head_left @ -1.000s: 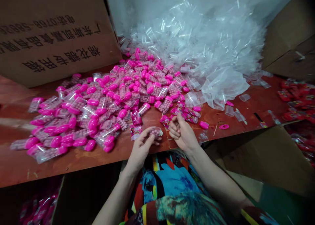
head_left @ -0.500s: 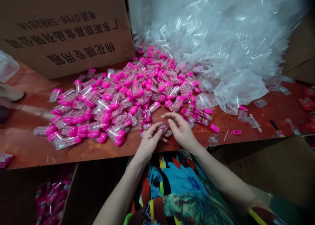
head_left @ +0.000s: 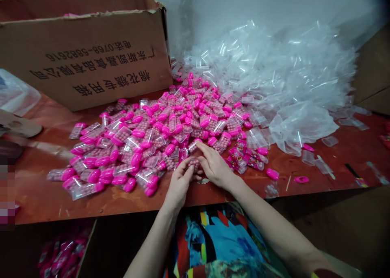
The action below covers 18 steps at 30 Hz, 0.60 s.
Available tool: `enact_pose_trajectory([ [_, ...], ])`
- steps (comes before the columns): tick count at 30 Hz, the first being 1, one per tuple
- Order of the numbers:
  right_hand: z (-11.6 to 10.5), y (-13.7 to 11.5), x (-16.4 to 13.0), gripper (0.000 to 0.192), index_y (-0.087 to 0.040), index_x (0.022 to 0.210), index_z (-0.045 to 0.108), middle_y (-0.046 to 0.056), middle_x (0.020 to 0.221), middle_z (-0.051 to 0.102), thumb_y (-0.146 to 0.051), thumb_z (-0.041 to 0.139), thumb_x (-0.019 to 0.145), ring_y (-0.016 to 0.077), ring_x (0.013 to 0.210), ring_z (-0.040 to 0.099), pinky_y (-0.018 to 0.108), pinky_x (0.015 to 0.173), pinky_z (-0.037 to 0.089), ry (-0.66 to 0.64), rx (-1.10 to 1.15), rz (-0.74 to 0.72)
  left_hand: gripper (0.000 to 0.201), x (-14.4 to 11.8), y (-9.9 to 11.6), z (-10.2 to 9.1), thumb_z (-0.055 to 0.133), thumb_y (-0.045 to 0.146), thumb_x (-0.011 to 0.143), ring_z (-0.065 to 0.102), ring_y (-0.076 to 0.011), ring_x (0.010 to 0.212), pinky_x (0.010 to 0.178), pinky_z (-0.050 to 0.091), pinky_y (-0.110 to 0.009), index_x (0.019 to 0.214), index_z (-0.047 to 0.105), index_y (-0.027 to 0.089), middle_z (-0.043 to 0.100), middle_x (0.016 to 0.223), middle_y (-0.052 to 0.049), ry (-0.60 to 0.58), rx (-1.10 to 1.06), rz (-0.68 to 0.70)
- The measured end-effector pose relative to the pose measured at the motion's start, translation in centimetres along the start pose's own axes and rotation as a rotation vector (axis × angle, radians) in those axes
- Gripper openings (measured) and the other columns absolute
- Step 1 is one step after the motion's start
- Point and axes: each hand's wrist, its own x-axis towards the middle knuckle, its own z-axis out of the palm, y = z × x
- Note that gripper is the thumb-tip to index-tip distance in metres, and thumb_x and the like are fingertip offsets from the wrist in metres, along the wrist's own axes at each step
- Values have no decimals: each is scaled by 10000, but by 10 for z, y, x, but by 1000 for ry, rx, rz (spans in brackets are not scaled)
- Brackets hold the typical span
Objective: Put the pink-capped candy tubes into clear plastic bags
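Observation:
My left hand (head_left: 179, 184) is closed around a small clear container of pink candy balls (head_left: 193, 162), just above the table's front edge. Close beside it, my right hand (head_left: 215, 167) has its fingers stretched out and thumb apart; its fingertips point at the pile, and whether the thumb touches the container I cannot tell. Spread before both hands is a heap of candy-filled clear containers with bright pink caps (head_left: 152, 132). Shiny pink printed sachets (head_left: 240, 152) lie just beyond my right hand.
A large cardboard box (head_left: 100, 63) stands at the back left. Clear plastic sleeves (head_left: 274, 67) are heaped at the back right, a thin plastic bag (head_left: 301, 126) in front. Loose pink caps (head_left: 272, 174) lie near the edge of the red table (head_left: 122, 207). Pink packs (head_left: 62, 253) sit below.
The camera view has tilted up, showing the cardboard box's open top. My right hand has moved closer to my left, its fingers reaching forward past the held container.

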Motion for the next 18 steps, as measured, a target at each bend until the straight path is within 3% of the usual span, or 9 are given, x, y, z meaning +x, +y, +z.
enact_pose_trajectory([
  [5,14,-8,15,427,-86,1287,607,235,1408,535,-352,410,1016,372,1204,541,558,984,450,-70,-211,68,452,-9,5,-11,734,352,806,677,-161,747,662,550,-277,1194,600,162,691,895,-47,71,0,-3],
  [10,10,-20,-6,345,-155,1253,623,177,1306,626,-289,413,1014,311,1158,581,507,988,468,-15,-45,39,415,-17,3,-22,718,355,826,685,-165,781,708,556,-295,1186,604,181,707,970,-57,88,14,17],
  [14,-2,3,2,327,-160,1214,630,146,1180,682,-179,414,970,264,1114,618,452,994,487,163,109,125,430,-20,2,-25,692,351,853,699,-195,833,759,548,-317,1231,599,170,719,929,-71,53,15,22],
  [18,-7,29,27,379,-132,1179,657,153,1149,699,-100,421,884,273,1056,655,458,971,505,83,119,165,423,-21,2,-26,694,336,850,706,-222,883,784,545,-331,1221,606,152,723,947,-90,38,-1,38],
])
